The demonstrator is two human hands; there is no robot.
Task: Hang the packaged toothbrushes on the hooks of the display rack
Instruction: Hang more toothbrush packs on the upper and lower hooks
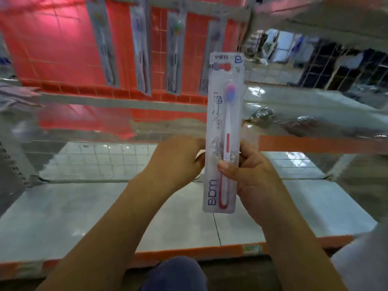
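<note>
Four packaged toothbrushes already hang in a row on the far red grid panel of the display rack (63,49): one at the left (102,45), a second (141,53), a third (175,55) and a fourth (211,59) furthest right. That part of the job looks done, though the picture is smeared up there and I cannot make out the hooks themselves, so how squarely each pack sits is a guess.

The fifth pack is not hung. This packaged toothbrush (225,131) stands upright in mid-air, nearer than the rack and just right of the hanging row, brush head up and its hanging slot at the top edge. The right hand (247,175) grasps it low down, thumb pressed across the front of the pack and fingers (244,147) curled behind the right edge. The left hand (178,160) pinches the left edge at about the same height, fingers curled around behind it.

Below lies a pale tiled shelf (84,217) with an orange front lip; I see no spare packs on it.

What is left, as I judge it: lift this pack to a free hook right of the fourth one, thread the slot over it and let go. Whether more packs wait out of view I cannot tell.
</note>
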